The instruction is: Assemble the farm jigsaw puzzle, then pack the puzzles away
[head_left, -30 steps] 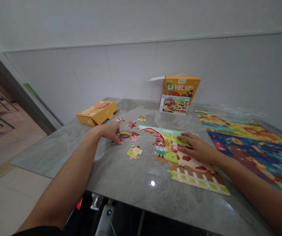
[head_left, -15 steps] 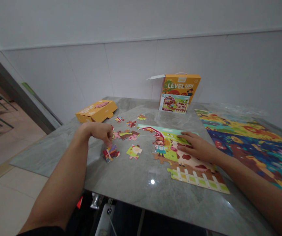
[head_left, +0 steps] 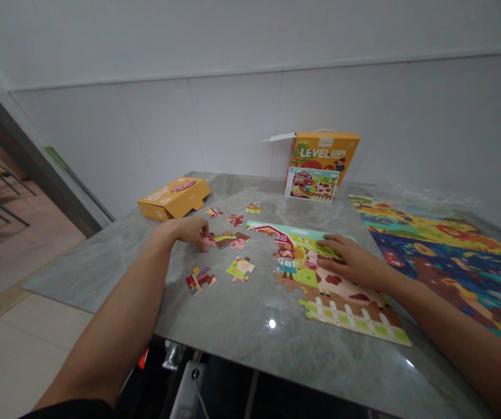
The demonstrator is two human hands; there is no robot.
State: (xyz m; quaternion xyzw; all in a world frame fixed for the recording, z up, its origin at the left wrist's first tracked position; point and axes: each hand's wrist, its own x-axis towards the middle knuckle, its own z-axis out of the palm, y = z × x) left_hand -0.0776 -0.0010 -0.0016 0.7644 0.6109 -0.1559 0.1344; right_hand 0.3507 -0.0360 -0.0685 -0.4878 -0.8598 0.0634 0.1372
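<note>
At the left end of the loose jigsaw pieces, my left hand [head_left: 192, 231] is closed in a pinch, with a small reddish jigsaw piece [head_left: 205, 231] mostly hidden by its fingers. Right beside these fingertips lie pink and brown pieces [head_left: 229, 239]. Nearer me are a red and purple piece [head_left: 200, 280] and a green and cream piece [head_left: 240, 269]. My right hand [head_left: 350, 260] rests flat, fingers stretched out, on the partly joined farm jigsaw [head_left: 333, 285], which shows a cow, a farmer, a barn roof and a white fence.
A yellow box [head_left: 174, 199] lies at the back left. An orange box [head_left: 324, 152] stands at the back with a farm picture card [head_left: 312, 185] leaning on it. Two colourful finished jigsaws [head_left: 451, 279] cover the right side, near clear plastic wrap [head_left: 433, 195]. The grey table's front edge is close.
My left hand has moved away from the red and purple piece, up and slightly right to the pieces farther back. That piece now lies uncovered. My right hand stays on the farm jigsaw.
</note>
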